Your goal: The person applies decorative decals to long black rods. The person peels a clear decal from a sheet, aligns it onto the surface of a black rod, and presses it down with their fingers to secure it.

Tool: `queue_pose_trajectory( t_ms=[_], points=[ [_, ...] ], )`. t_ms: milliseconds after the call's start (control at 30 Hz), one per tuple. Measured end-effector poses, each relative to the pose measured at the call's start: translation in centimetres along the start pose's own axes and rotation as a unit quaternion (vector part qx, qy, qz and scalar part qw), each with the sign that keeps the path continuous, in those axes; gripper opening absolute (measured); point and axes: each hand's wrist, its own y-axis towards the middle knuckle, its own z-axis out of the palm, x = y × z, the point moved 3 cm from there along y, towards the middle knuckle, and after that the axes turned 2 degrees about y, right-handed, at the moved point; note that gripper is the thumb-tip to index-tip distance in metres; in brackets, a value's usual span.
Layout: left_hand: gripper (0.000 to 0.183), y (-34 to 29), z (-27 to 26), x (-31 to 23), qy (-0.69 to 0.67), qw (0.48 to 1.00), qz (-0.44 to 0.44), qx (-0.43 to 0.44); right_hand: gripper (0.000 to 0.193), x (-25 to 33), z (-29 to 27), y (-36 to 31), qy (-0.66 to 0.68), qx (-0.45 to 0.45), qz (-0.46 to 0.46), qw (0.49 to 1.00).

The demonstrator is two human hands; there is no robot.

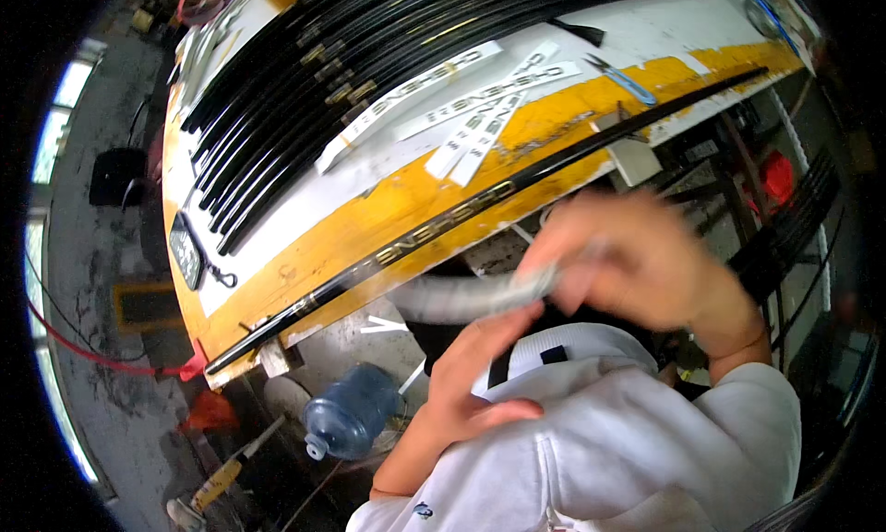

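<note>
My right hand (pixel 637 260), blurred by motion, pinches a whitish flexible strip (pixel 452 299) in front of my body. The strip's free end swings out toward the left and is smeared. My left hand (pixel 466 370) is just below it, with fingers stretched and thumb apart; its fingertips are close to the strip, and I cannot tell whether they touch it. Beyond both hands, a glossy black rod (pixel 443 220) with gold lettering lies along the near edge of the table. Several white printed strips (pixel 489 131) lie loosely overlapped behind the rod.
Many black rods (pixel 305 80) lie side by side across the white and yellow table (pixel 369 204). Blue-handled snips (pixel 628 82) rest at the right, a dark tag with a clip (pixel 189 255) at the left corner. A blue water jug (pixel 351 412) lies on the floor below.
</note>
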Motion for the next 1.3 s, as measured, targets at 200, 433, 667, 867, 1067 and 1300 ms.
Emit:
queue_pose_trajectory(
  t_ms=[200,433,667,867,1067,1300],
  points=[
    [0.074,6.2,1.9,-3.3,-0.288,0.901,-0.116,-0.302,0.022,-0.2,3.9,-2.5,-0.037,0.014,-0.012,0.999],
    [0.066,7.4,3.7,-4.9,-0.309,0.893,-0.117,-0.307,0.027,-1.1,3.9,-4.6,-0.15,-0.215,-0.157,0.952],
    [0.062,7.9,4.9,-5.9,-0.367,0.852,-0.146,-0.343,0.036,-1.8,3.6,-6.3,-0.379,-0.225,-0.237,0.866],
    [0.059,7.9,5.6,-6.3,-0.343,0.86,-0.16,-0.343,0.039,-2.2,3.3,-7.2,-0.465,-0.227,-0.23,0.824],
    [0.056,7.5,6.0,-4.8,-0.463,0.813,-0.143,-0.325,0.042,-1.9,3.4,-8.0,-0.484,-0.212,-0.222,0.819],
    [0.052,7.1,5.9,-4.3,-0.507,0.794,-0.125,-0.312,0.041,-2.2,3.9,-7.9,-0.518,-0.209,-0.252,0.79]
  ],
)
